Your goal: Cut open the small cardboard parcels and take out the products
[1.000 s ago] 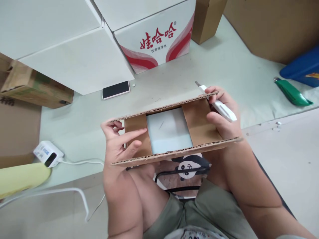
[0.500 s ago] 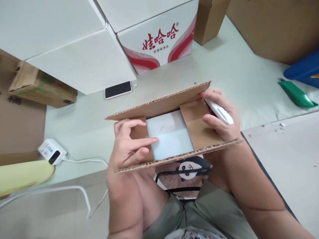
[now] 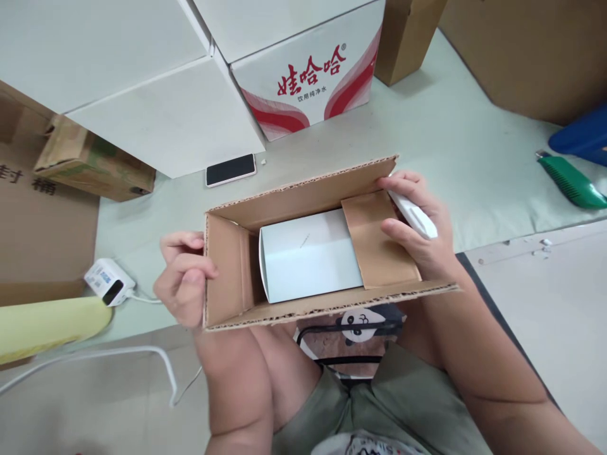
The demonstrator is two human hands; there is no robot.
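An opened cardboard box (image 3: 303, 189) is held above my lap, its top facing me. Inside lies a pale blue-white carton (image 3: 310, 259) with a small line of grey print. My left hand (image 3: 184, 278) pinches the raised left end flap (image 3: 227, 268) between thumb and fingers. At the other end, my right hand (image 3: 422, 221) grips the box's right side, its thumb over the folded-in right flap (image 3: 374, 240). Tucked in that same hand is a slim white plastic tool (image 3: 415, 215); its exact kind is unclear.
A phone (image 3: 231, 170) lies on the pale green table cover beside white cartons (image 3: 165, 120) and a red-printed water carton (image 3: 308, 82). A green-handled tool (image 3: 571, 182) lies at right. Left are a white device with a cable (image 3: 109, 283) and a yellow padded edge (image 3: 52, 325).
My left hand has moved from inside the box to its left end. The left flap has swung up and outward, uncovering more of the pale carton. My right hand keeps its hold.
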